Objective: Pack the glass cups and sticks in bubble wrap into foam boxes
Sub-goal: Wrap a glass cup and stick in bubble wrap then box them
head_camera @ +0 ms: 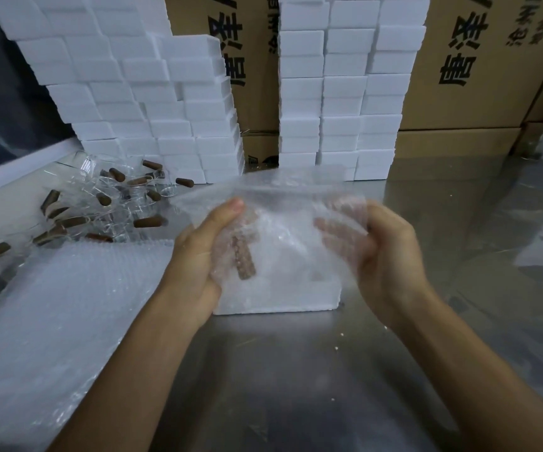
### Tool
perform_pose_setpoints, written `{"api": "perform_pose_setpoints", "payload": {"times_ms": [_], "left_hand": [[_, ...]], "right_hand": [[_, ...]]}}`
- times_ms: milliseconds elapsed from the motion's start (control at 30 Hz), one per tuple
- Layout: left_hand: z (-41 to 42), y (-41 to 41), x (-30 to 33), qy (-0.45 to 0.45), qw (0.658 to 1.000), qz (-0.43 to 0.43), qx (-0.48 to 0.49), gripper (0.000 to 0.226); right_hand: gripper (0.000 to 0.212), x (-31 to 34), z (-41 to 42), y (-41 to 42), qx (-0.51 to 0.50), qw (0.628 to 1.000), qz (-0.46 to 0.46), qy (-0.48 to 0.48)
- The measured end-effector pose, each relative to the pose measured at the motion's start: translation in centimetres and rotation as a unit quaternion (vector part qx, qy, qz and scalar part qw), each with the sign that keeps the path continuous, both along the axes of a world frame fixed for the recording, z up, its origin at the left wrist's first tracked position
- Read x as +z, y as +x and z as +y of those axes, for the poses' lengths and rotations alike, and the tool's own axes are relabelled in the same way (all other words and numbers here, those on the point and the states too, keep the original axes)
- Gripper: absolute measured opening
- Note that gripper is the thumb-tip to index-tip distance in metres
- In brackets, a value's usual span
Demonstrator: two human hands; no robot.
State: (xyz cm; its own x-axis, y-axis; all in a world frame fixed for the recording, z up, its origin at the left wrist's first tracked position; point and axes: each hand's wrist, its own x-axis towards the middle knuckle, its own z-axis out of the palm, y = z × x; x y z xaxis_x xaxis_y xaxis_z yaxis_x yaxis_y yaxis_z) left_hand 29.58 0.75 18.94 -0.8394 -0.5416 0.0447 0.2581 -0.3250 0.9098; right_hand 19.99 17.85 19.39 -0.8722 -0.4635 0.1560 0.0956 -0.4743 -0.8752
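Seen from above, a person's two bare forearms reach forward over a grey metal table. Between the hands is a sheet of clear bubble wrap, lifted off the surface and bunched around its contents. The left hand grips the left side of the sheet, thumb on top and pointing away from the viewer, fingers curled underneath. The right hand grips the right side, its fingers tucked behind the plastic and showing through it as a pink blur. Inside the wrap, just beside the left palm, lies a brown stick, roughly upright in the picture. A glass cup may be wrapped in with it, but the cloudy plastic hides any outline. Directly under the bundle, resting on the table, sits a white foam box; only its near wall and right corner show below the wrap. To the left, near the left forearm, a stack of bubble wrap sheets lies flat. Beyond that, toward the far left, is a loose heap of clear glass cups mixed with more brown sticks. Along the back, white foam boxes are piled high in two groups, a leaning stack on the left and a straight stack in the middle, with brown cardboard cartons printed in black characters behind them.
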Motion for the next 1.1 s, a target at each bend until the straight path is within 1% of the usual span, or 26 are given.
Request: {"api": "perform_pose_setpoints", "payload": {"times_ms": [33,67,133,200,233,267,300,367,400,433,467,500,533,567,600,700,733,800,867,967,1033,1100], "left_hand": [[0.0,0.0,0.1,0.031,0.999,0.013,0.002,0.033],[0.0,0.0,0.2,0.058,0.998,0.029,0.005,0.031],[-0.2,-0.1,0.3,0.114,0.991,0.071,0.016,0.046],[-0.2,-0.1,0.5,0.16,0.98,0.108,0.037,0.055],[-0.2,0.0,0.5,0.171,0.977,0.123,0.04,0.056],[-0.2,0.0,0.5,0.174,0.975,0.135,0.04,0.055],[-0.1,0.0,0.4,0.171,0.974,0.146,0.036,0.053],[0.4,-0.1,0.3,0.158,0.974,0.163,0.015,0.047],[0.6,-0.2,0.2,0.148,0.975,0.166,0.002,0.044],[1.0,-0.4,0.2,0.134,0.977,0.164,-0.01,0.039],[1.4,-0.4,0.2,0.119,0.98,0.16,-0.021,0.036],[1.8,-0.5,0.1,0.106,0.982,0.154,-0.026,0.035],[2.2,-0.6,0.0,0.098,0.984,0.146,-0.027,0.034],[2.6,-0.7,-0.2,0.094,0.986,0.138,-0.022,0.035],[3.0,-0.7,-0.3,0.093,0.987,0.13,-0.012,0.038],[4.1,-0.9,-0.5,0.087,0.99,0.113,0.015,0.058],[4.4,-1.0,-0.6,0.076,0.99,0.117,0.024,0.06],[4.9,-1.2,-1.0,0.047,0.989,0.126,0.052,0.049],[5.3,-1.3,-1.4,0.019,0.991,0.117,0.067,0.042],[5.1,-1.4,-1.7,-0.009,0.995,0.082,0.06,0.051],[4.4,-1.4,-1.6,-0.043,0.996,0.065,0.048,0.061],[3.7,-1.3,-1.4,-0.072,0.996,0.05,0.028,0.066]], "right_hand": [[0.017,-0.3,0.1,-0.4,-0.047,0.998,-0.025,-0.015],[0.016,-0.5,0.2,-0.9,-0.089,0.995,-0.046,-0.019],[0.016,-0.9,-0.1,-1.1,-0.126,0.99,-0.062,-0.003],[0.011,-1.2,-0.7,-0.9,-0.133,0.988,-0.077,0.02],[0.009,-1.3,-0.9,-0.7,-0.116,0.989,-0.083,0.023],[0.012,-1.3,-1.2,-0.3,-0.086,0.992,-0.083,0.028],[0.026,-1.5,-1.4,0.1,-0.048,0.995,-0.074,0.04],[0.068,-2.0,-2.1,1.2,0.039,0.996,-0.05,0.062],[0.08,-2.2,-2.5,1.9,0.073,0.994,-0.039,0.07],[0.078,-2.5,-2.9,2.5,0.094,0.993,-0.027,0.072],[0.063,-2.7,-3.0,2.9,0.102,0.992,-0.015,0.069],[0.042,-2.9,-3.1,3.1,0.095,0.993,-0.004,0.064],[0.026,-2.8,-3.1,3.2,0.084,0.995,-0.003,0.06],[0.019,-2.8,-3.0,3.1,0.073,0.996,-0.006,0.06],[0.016,-2.6,-2.9,3.0,0.061,0.996,-0.013,0.062],[0.015,-2.2,-2.6,2.5,0.014,0.998,-0.038,0.056],[0.018,-2.2,-2.6,2.5,-0.006,0.998,-0.041,0.056],[0.02,-2.2,-2.6,2.4,-0.045,0.997,-0.034,0.054],[0.017,-2.1,-2.5,2.5,-0.058,0.997,-0.018,0.043],[0.013,-2.2,-2.4,2.4,-0.089,0.995,0.013,0.038],[0.013,-2.2,-2.2,1.9,-0.109,0.993,0.035,0.036],[0.013,-2.1,-1.9,1.3,-0.131,0.989,0.051,0.04]]}}
